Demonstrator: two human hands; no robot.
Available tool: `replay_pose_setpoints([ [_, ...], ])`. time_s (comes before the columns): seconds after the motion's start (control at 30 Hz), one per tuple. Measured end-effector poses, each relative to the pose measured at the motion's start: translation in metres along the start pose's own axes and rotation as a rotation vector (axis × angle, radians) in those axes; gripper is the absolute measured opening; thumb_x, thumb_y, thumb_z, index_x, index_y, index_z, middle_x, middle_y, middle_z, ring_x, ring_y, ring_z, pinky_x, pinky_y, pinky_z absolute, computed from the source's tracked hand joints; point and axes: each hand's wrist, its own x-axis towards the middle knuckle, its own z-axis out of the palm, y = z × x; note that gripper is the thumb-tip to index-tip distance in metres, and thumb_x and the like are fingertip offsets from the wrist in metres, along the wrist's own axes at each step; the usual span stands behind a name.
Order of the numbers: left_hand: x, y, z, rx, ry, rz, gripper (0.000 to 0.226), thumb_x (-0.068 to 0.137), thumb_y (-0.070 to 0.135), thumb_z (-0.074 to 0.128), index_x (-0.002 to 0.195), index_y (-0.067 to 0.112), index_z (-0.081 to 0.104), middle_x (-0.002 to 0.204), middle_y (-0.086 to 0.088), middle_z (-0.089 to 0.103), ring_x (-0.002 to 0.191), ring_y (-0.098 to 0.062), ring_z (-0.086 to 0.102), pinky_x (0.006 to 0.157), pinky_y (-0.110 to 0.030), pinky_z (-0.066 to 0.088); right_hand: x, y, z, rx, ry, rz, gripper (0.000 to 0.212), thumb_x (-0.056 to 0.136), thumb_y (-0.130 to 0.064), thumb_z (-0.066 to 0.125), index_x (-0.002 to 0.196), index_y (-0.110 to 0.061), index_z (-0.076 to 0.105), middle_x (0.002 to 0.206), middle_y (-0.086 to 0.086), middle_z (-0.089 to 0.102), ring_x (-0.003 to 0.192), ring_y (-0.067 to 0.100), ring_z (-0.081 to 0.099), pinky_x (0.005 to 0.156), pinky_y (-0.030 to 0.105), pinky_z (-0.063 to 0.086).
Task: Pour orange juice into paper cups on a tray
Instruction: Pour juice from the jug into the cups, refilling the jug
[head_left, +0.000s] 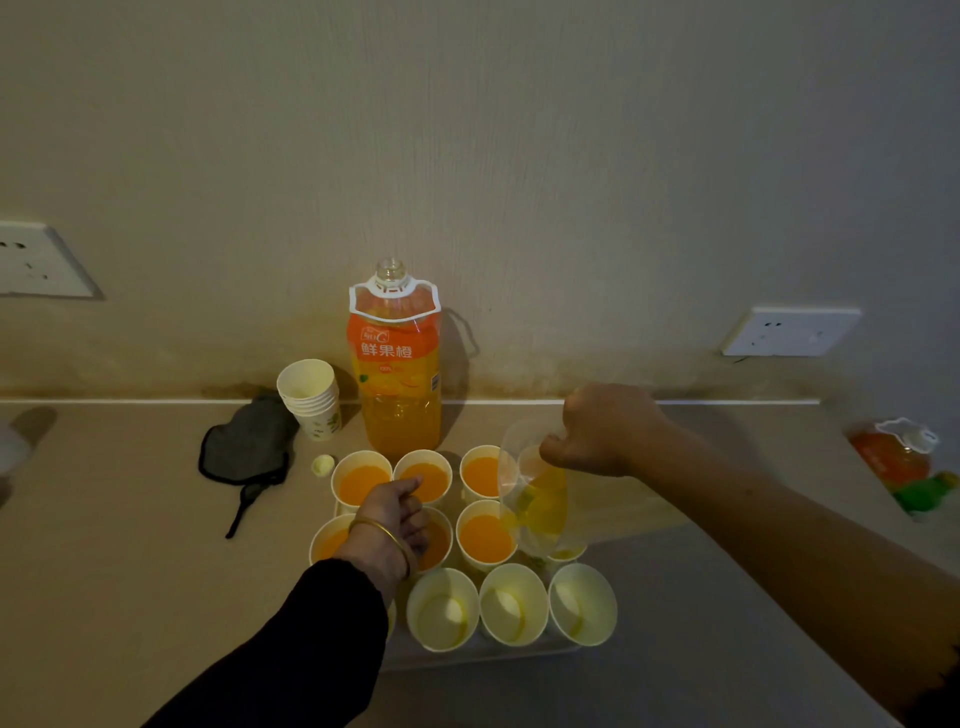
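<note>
Orange juice (545, 501) sat in the tilted clear jug (514, 467), right hand (597, 431) fingers curled round it, over a paper cup (567, 554) on the tray (441, 659) in front of the bottle (397, 374); left hand (395, 514) fingers pinched a filled cup (440, 545).

Juice-filled cups (361, 480): 6. Near-empty cups (513, 605), front row: 3. Clear jug (540, 501): 1. Barely filled cup (567, 554) under it: 1. More cups poss. hidden, can't tell. Spare-cup stack (310, 397): 1, approx. 5–6 nested. Juice bottles: 2, i.e. upright bottle (397, 384) + 2nd bottle (891, 457) lying far right. Bottle cap (323, 464): 1. Wall sockets (789, 332): 2. Dark cloth (244, 441): 1. Hands: 2, left hand (392, 512) + right hand (602, 431).
</note>
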Motion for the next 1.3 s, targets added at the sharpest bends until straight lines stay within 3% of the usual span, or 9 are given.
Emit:
replay_pose_setpoints([
  [0.17, 0.0017, -0.0006, 0.0004, -0.003, -0.012, 0.006, 0.023, 0.095, 0.015, 0.045, 0.072, 0.017, 0.045, 0.028, 0.006, 0.022, 0.019, -0.007, 0.016, 0.028, -0.007, 0.011, 0.001, 0.0001, 0.0001, -0.007, 0.005, 0.001, 0.051, 0.088, -0.057, 0.043, 0.076, -0.011, 0.061, 0.068, 0.002, 0.051, 0.062, 0.017, 0.049, 0.05, 0.021, 0.029],
  [0.33, 0.0019, 0.0001, 0.0005, 0.006, -0.012, 0.001, 0.027, 0.095, 0.015, 0.045, 0.068, 0.018, 0.042, 0.028, 0.003, 0.021, 0.019, -0.007, 0.017, 0.028, -0.008, 0.011, 0.0008, 0.0002, -0.0007, 0.009, -0.01, 0.006, 0.05, 0.088, -0.056, 0.043, 0.058, -0.016, 0.041, 0.062, 0.0, 0.044, 0.053, 0.011, 0.04, 0.051, 0.022, 0.032],
  [0.53, 0.0036, 0.0002, -0.0005, 0.012, -0.015, -0.001, 0.028, 0.095, 0.016, 0.045, 0.068, 0.019, 0.042, 0.029, 0.008, 0.022, 0.019, -0.007, 0.017, 0.029, -0.005, 0.012, 0.0, -0.0004, -0.0016, -0.002, -0.017, 0.007, 0.051, 0.088, -0.057, 0.043, 0.055, -0.018, 0.037, 0.062, -0.001, 0.043, 0.053, 0.01, 0.038, 0.05, 0.021, 0.029],
  [0.97, -0.0013, 0.0006, 0.0016, 0.012, -0.01, -0.008, 0.024, 0.094, 0.016, 0.046, 0.07, 0.018, 0.044, 0.029, 0.008, 0.022, 0.02, -0.007, 0.018, 0.028, -0.007, 0.012, 0.0004, -0.0001, -0.0001, 0.013, -0.028, 0.011, 0.051, 0.088, -0.057, 0.043, 0.055, -0.018, 0.038, 0.062, -0.001, 0.044, 0.053, 0.01, 0.039, 0.05, 0.022, 0.03],
  [1.3, -0.0051, -0.0003, 0.0029, 0.028, 0.013, -0.011, 0.028, 0.094, 0.015, 0.047, 0.067, 0.019, 0.042, 0.03, 0.008, 0.022, 0.02, -0.007, 0.018, 0.029, -0.006, 0.012, 0.0008, -0.0007, 0.002, 0.022, -0.01, 0.016, 0.049, 0.088, -0.058, 0.044, 0.069, -0.014, 0.052, 0.062, -0.001, 0.046, 0.055, 0.01, 0.042, 0.051, 0.021, 0.032],
])
